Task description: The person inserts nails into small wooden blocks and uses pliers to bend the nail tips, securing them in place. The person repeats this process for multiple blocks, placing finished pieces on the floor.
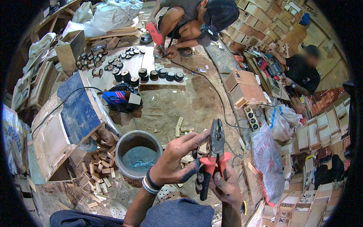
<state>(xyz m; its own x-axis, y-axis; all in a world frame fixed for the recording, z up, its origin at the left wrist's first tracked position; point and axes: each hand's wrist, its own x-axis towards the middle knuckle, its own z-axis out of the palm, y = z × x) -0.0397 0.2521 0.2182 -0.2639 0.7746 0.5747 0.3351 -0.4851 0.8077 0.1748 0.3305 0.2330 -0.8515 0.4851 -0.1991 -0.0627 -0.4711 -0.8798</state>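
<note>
My right hand (228, 188) is closed round the red-and-black handles of a pair of pliers (217, 140), held upright with the jaws pointing away from me. Just left of the tool is my left hand (174, 157), its index finger stretched toward the jaws and its thumb apart, near the handles. Whether those fingers touch the pliers I cannot make out. A dark band and a white band circle my left wrist. Beyond that hand, to the left, a grey bucket (121, 166) holds thin bluish wire-like pieces (143, 163).
Small wood offcuts (101, 169) lie heaped left of the bucket, beside a tilted wooden panel (81, 104). Black rollers (124, 75) stand farther off. A co-worker (181, 22) crouches there with a red power tool (154, 33). Another person (302, 72) sits right. A cable (206, 77) crosses the floor.
</note>
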